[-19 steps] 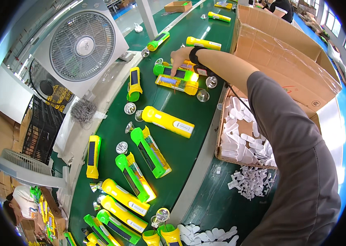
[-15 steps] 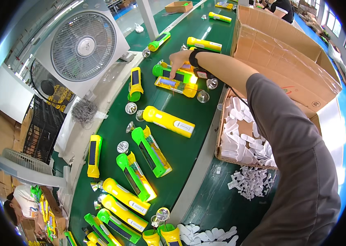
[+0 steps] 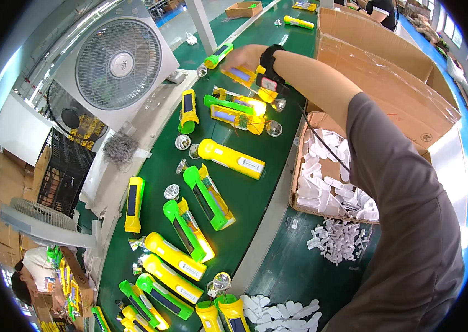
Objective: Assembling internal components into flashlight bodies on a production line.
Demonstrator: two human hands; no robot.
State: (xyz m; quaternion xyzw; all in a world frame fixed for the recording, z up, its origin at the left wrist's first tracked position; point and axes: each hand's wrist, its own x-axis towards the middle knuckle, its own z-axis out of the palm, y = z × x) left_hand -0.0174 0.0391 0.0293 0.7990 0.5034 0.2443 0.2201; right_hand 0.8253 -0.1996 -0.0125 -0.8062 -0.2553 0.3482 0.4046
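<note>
My right hand (image 3: 246, 56) reaches far across the green belt, with a dark band and device at the wrist. It is over an opened yellow flashlight (image 3: 242, 75), whose inner parts show. The fingers are blurred and partly hidden, so their grip is unclear. Just nearer lie a green-and-yellow flashlight (image 3: 234, 104) with its lamp end lit and another opened yellow flashlight body (image 3: 236, 118), with a loose reflector (image 3: 273, 128) beside it. A whole yellow flashlight (image 3: 231, 159) lies below these. My left hand is out of view.
Several flashlights (image 3: 173, 257) lie along the belt toward me. On the right, a carton (image 3: 294, 205) holds white plastic pieces, with small white parts (image 3: 338, 241) below. A large cardboard box (image 3: 378, 72) stands beyond. A fan (image 3: 119, 63) stands left; a person (image 3: 37, 271) is lower left.
My right hand has moved away from the green-and-yellow flashlight, farther up the belt. An opened yellow flashlight now shows beneath it. The whole view has shifted slightly.
</note>
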